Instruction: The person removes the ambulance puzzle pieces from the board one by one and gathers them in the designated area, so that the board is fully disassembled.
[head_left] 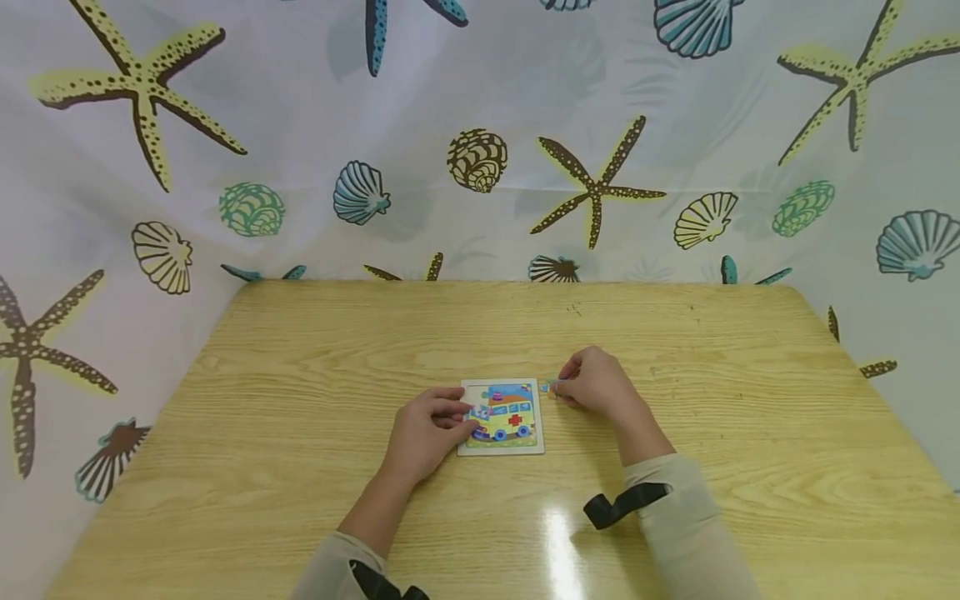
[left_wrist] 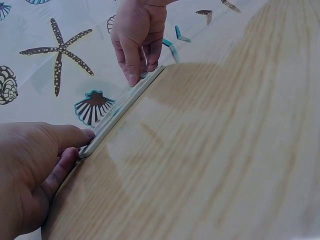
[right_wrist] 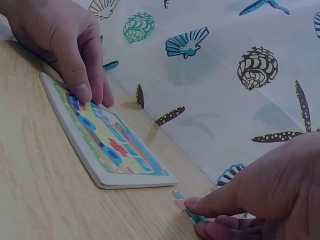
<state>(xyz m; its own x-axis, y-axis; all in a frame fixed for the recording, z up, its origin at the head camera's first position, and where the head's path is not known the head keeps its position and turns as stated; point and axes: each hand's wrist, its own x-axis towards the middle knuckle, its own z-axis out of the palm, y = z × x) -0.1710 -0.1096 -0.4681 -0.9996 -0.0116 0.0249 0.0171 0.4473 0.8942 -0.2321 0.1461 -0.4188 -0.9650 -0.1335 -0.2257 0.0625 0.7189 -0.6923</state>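
Note:
A square jigsaw puzzle in a pale tray lies flat on the table, its picture a yellow ambulance with a red cross. Bare tray shows at its upper left in the head view. My left hand holds the puzzle by its left side, thumb on the picture. Just off the upper right corner, my right hand pinches a small colourful puzzle piece between thumb and fingers, low over the table. The fingers hide part of that piece. In the left wrist view the tray appears nearly edge-on.
The wooden table extends around the puzzle on all sides. Behind it and at both sides hangs a white cloth printed with shells and starfish. A dark strap on the right wrist has a loose end sticking out over the table.

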